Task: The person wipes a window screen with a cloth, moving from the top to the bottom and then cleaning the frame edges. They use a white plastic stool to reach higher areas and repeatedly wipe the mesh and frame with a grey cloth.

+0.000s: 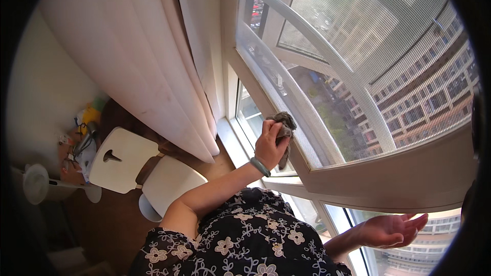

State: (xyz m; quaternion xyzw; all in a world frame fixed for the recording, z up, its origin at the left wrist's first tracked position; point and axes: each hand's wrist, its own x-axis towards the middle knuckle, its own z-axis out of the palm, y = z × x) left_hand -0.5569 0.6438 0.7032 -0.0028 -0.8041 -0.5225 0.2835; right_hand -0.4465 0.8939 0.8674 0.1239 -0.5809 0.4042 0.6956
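Note:
In my left hand (269,143) a crumpled dark grey-brown cloth (284,122) is bunched between thumb and fingers. It lies against the lower frame bar (261,94) of a window, beside the fine mesh screen (326,115). A green bangle (260,166) circles that wrist. My right hand (391,231) is lower right, palm turned up and fingers apart, holding nothing. It is in front of the lower glass pane (425,253), under the wide window sash rail (383,186); whether it touches either I cannot tell.
Long pale curtains (126,53) hang at the left. Below them stand a white chair (172,180) and a small table (71,176) carrying several items. A white stand-like object (36,184) is at the far left. Tall buildings (429,99) show outside, far below.

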